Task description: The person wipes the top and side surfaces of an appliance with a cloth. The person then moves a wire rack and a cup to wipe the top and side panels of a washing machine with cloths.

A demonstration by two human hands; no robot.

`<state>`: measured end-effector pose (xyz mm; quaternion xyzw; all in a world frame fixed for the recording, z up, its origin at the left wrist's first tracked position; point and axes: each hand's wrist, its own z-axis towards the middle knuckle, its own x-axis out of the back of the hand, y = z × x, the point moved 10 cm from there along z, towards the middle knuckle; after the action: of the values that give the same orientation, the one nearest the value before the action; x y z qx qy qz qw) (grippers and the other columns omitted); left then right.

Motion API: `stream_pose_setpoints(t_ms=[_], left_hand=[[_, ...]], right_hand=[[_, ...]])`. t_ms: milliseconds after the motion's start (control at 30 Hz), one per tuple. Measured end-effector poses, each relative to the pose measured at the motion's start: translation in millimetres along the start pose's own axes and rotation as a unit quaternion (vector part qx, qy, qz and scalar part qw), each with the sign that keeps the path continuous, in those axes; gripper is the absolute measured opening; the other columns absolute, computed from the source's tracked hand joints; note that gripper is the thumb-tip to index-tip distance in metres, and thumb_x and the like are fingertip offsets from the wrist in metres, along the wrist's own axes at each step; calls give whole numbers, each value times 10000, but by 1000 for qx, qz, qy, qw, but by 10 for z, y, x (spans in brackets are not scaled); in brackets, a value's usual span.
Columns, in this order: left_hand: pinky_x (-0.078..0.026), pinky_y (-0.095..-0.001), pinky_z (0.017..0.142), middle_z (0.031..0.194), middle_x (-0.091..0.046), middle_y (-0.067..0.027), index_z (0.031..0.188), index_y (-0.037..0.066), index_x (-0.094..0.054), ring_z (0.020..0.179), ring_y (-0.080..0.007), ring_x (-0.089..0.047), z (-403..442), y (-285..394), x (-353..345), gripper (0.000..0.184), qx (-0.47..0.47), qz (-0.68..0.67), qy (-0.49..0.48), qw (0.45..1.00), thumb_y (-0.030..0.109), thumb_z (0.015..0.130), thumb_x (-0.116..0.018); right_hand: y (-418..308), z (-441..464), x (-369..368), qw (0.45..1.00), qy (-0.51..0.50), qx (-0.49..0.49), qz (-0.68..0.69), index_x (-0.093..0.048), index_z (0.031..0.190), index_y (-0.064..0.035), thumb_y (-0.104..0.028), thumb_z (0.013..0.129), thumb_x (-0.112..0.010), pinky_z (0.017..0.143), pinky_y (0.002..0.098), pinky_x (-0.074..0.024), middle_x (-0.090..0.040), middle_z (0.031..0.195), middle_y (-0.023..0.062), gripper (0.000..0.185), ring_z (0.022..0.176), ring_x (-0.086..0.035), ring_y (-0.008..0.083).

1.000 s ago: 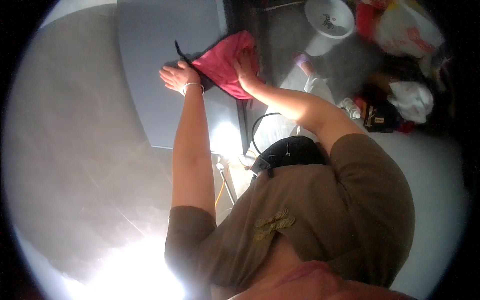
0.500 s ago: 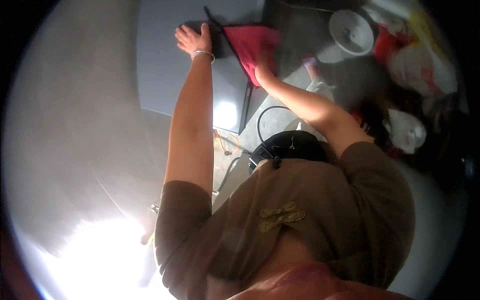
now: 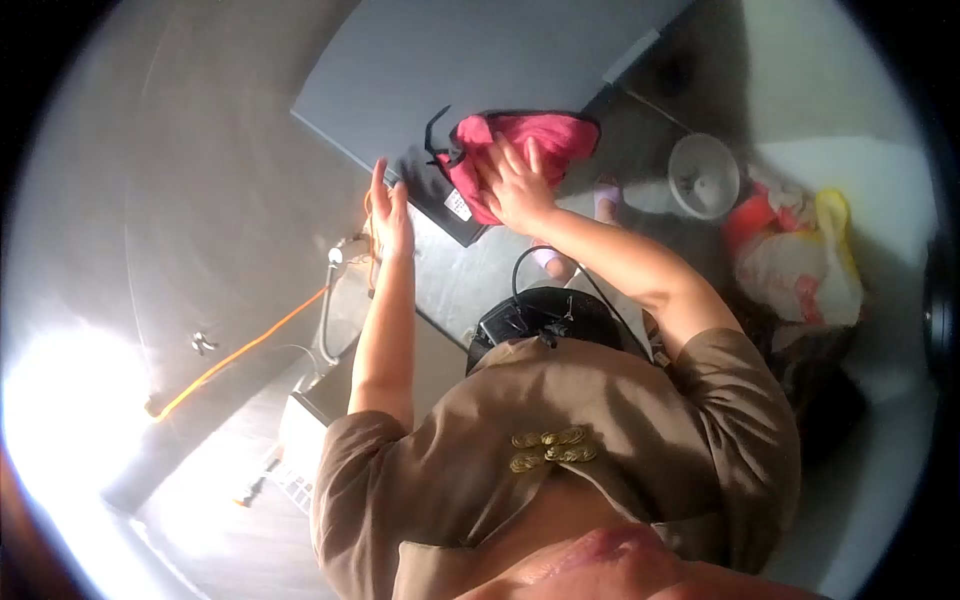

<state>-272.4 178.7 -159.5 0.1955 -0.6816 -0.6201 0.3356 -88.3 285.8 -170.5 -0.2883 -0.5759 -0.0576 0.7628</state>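
My right hand (image 3: 518, 188) lies with spread fingers on a pink cloth (image 3: 565, 135) that has black edging and a black strap. The cloth rests bunched over the lower edge of a large dark grey panel (image 3: 480, 60). At that panel's near left edge my left hand (image 3: 393, 218) is held up with its fingers stretched out and nothing in it. Whether it touches the edge, I cannot tell. A small white label (image 3: 457, 205) shows on the dark side face between the two hands.
An orange cable (image 3: 250, 345) and a grey hose (image 3: 329, 310) run along the wall at left. A white round bin (image 3: 703, 177) stands at right, near plastic bags (image 3: 800, 265). Purple slippers (image 3: 607, 190) show on the floor. A black bag (image 3: 550, 315) is at my waist.
My left hand has come down from the panel's face to its near left edge. My right hand and the pink cloth appear lower in view, and the camera view has shifted.
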Motion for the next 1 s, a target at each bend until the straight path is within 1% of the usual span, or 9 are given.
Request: stream_pose_setpoints(t_ms=[133,233,367,567,733,833,900,933,1000], left_hand=[[-235,-361,1140,1461,-410,-139,1452,22,-338,1366,-226,-367,-740,-581,736,545,33,-11,110,993,46,929,-489],[-245,-381,1130,1437,-457,-102,1447,60,-366,1351,-213,-387,-1192,-881,972,561,133,13,178,975,12,900,-485],[-266,-379,1124,1409,-485,-130,1413,23,-406,1332,-234,-418,-1424,-887,813,550,74,72,216,971,-4,871,-499],[-353,-396,1062,1308,-534,-171,1345,49,-477,1236,-318,-483,-1295,-452,220,535,-12,211,215,953,-9,818,-555],[-405,-402,1012,1282,-491,-222,1330,20,-465,1166,-358,-495,-1006,-479,-112,507,-39,85,255,962,28,836,-576],[-427,-378,1002,1311,-456,-220,1353,9,-437,1167,-327,-506,-874,-777,-176,479,36,16,270,962,100,899,-561],[-454,-351,983,1335,-429,-207,1371,11,-419,1171,-282,-519,-796,-949,-190,471,102,-39,256,960,142,938,-551],[-428,-362,1010,1355,-423,-213,1390,9,-392,1183,-296,-511,-727,-953,-243,500,115,-3,225,968,208,953,-536],[-401,-372,1037,1375,-417,-220,1408,7,-366,1196,-309,-503,-642,-956,-345,537,126,25,202,971,274,969,-522]], right_hand=[[-328,87,-159,975,-130,166,-66,-475,1393,-127,-455,889,-522,1122,650,-97,-381,1470,135,603,1424,-242,314],[-590,152,-140,953,-108,284,-3,-476,1398,-181,-470,899,-507,1127,645,-99,-352,1499,97,578,1442,-208,290],[-678,199,-368,925,-142,351,-15,-474,1400,-189,-431,909,-508,1136,620,-109,-347,1507,91,549,1455,-186,268],[-858,325,-584,918,-178,353,-12,-440,1428,-213,-335,944,-477,1142,598,-112,-297,1541,91,501,1458,-189,253],[-920,562,-839,931,-203,296,61,-605,1291,-182,-335,951,-493,1139,606,-80,-194,1587,85,389,1469,-152,250],[-868,840,-1012,895,-313,205,243,-463,1424,-230,-420,946,-507,1146,589,14,-241,1578,78,516,1478,-125,251],[-866,1177,-779,760,-376,70,526,-406,1447,-95,-291,1001,-500,1115,387,-319,-497,1415,116,496,1309,-461,228],[-787,1353,-593,770,-357,22,528,-430,1412,-25,-217,1010,-496,991,288,-450,-557,1346,120,451,1171,-569,175],[-478,1667,-410,805,-259,15,534,-526,1331,-29,-214,1011,-490,932,280,-477,-619,1258,108,372,1126,-598,169]])
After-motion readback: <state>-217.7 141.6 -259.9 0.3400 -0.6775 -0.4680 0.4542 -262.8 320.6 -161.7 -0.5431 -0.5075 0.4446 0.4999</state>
